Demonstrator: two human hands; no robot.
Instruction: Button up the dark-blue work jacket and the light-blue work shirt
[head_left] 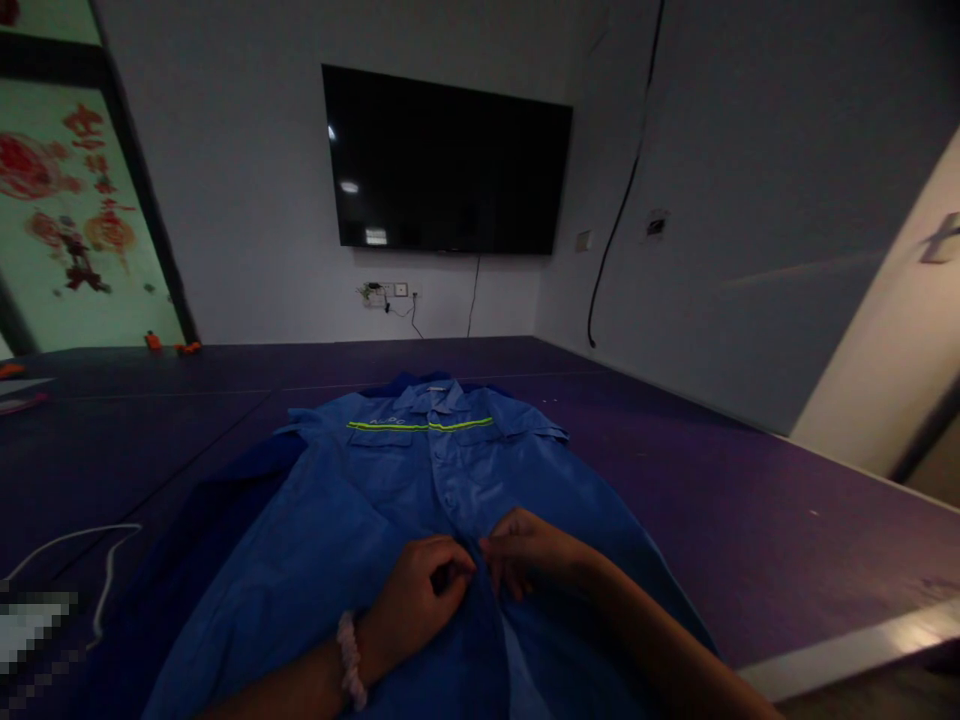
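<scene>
A blue work shirt (390,480) with a yellow-green reflective stripe across the chest lies flat on a dark purple table (750,500), collar pointing away from me. My left hand (420,600), with a pale beaded bracelet on the wrist, pinches the shirt's front placket near the middle. My right hand (529,555) pinches the opposite edge of the placket, fingertips almost touching the left hand's. Both hands are closed on the fabric; what sits between the fingertips is too small to make out.
A black wall-mounted screen (450,160) hangs ahead, with a socket and cables below it. A white cord (90,550) lies on the table at the left. Small orange items (169,345) sit at the far left edge. The table's pale front edge (847,650) runs at the right.
</scene>
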